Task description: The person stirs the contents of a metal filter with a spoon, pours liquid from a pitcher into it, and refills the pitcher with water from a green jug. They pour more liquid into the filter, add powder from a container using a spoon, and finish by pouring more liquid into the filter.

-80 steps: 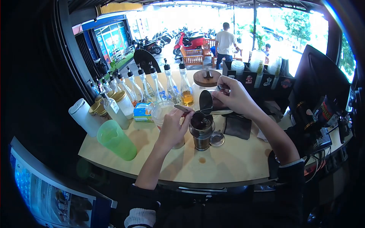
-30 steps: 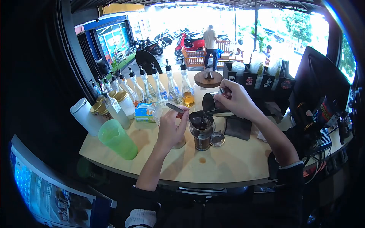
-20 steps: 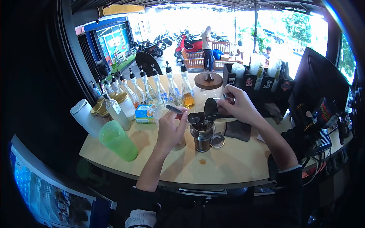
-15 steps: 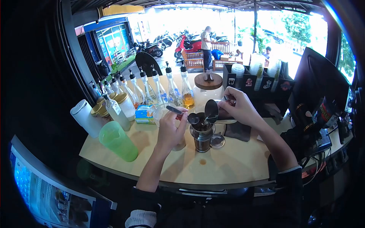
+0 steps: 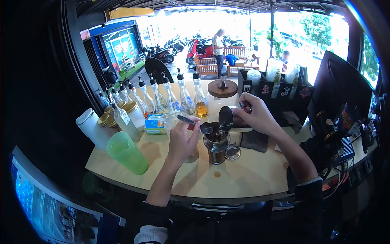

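My left hand [image 5: 183, 140] is closed around the handle of a small dark spoon [image 5: 206, 128]. The spoon's bowl hangs by the rim of a metal-topped canister [image 5: 216, 152], which stands on the counter with dark contents showing at its mouth. In my right hand [image 5: 258, 114] is a shiny dark scoop [image 5: 226, 118], tilted over that same mouth. Its handle is mostly hidden by my fingers. Beside the canister's base, on its right, lies a round metal lid [image 5: 232, 152]. A small brown spot [image 5: 217, 174] marks the counter in front.
A green pitcher [image 5: 128, 153] stands on the left of the counter [image 5: 243, 179]. Behind are pump-topped bottles [image 5: 180, 97], a blue-and-yellow box [image 5: 155, 124] and a wood-lidded jar [image 5: 222, 88]. A dark cloth [image 5: 254, 141], a cup holder [image 5: 276, 93] and a monitor [image 5: 345, 85] are on the right.
Both hands keep almost the same pose, with the spoon and scoop still at the canister's mouth. The view has shifted slightly. A standing person in the background has turned a little.
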A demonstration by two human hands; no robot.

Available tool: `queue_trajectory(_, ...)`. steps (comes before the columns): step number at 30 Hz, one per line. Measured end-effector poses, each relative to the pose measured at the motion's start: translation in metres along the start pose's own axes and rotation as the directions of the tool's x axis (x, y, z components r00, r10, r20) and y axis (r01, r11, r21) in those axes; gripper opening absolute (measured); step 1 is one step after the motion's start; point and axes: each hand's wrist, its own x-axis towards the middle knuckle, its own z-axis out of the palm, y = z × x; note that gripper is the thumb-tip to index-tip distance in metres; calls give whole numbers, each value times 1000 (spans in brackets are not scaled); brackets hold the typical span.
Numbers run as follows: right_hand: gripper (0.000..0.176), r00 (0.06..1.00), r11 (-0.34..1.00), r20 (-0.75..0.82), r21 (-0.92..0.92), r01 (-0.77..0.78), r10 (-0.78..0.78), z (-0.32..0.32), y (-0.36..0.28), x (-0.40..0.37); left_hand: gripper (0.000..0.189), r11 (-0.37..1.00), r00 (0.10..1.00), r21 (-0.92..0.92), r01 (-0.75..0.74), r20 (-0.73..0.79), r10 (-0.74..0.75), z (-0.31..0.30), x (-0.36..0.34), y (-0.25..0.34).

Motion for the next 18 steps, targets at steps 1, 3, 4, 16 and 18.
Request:
queue_trajectory(1,24,1000,1000,-2,-7,4,-4,0,0,0,13,1000,1000,1,-5,-3,5,0,0,1)
queue_trajectory(3,24,1000,1000,-4,-7,7,-7,0,-4,1,12,1000,1000,8,-13,-10,13,-2,0,1)
queue_trajectory(4,24,1000,1000,-5,-6,10,-10,1,-5,1,12,1000,1000,14,-21,-16,21,-2,1,2)
queue_trajectory(16,25,1000,997,-10,-67,24,-24,8,-9,8,10,1000,1000,5,4,-19,-4,-8,-2,2)
queue_trajectory(18,25,999,997,-13,-70,30,-31,10,-8,9,10,1000,1000,10,3,-20,-3,-9,-3,1)
